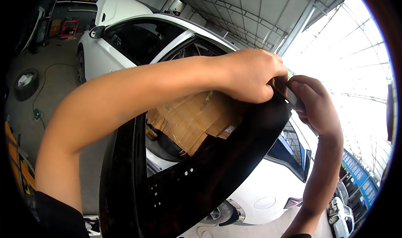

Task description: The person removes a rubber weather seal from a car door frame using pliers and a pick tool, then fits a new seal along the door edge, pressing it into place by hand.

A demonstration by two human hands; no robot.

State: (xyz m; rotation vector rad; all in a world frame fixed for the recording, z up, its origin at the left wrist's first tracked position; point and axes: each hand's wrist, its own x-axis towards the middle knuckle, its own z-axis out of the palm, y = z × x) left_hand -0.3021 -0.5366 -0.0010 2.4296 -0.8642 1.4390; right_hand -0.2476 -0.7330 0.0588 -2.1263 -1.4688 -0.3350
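A black car door with small holes in it stands upright before me, and I look through its window opening. My left hand reaches across from the left, its fingers curled closed on the upper corner of the door's window frame. On the other side of that corner, my right hand is closed too, its thumb and fingers gripping a dark flat strip at the frame's edge. My left hand partly hides the corner between the hands. Whether the strip is a separate piece or part of the frame, I cannot tell.
A white car with its hood raised stands behind the door. Brown cardboard shows through the window opening. At the left lie a loose tire and a cable on the floor. A red rack stands far left.
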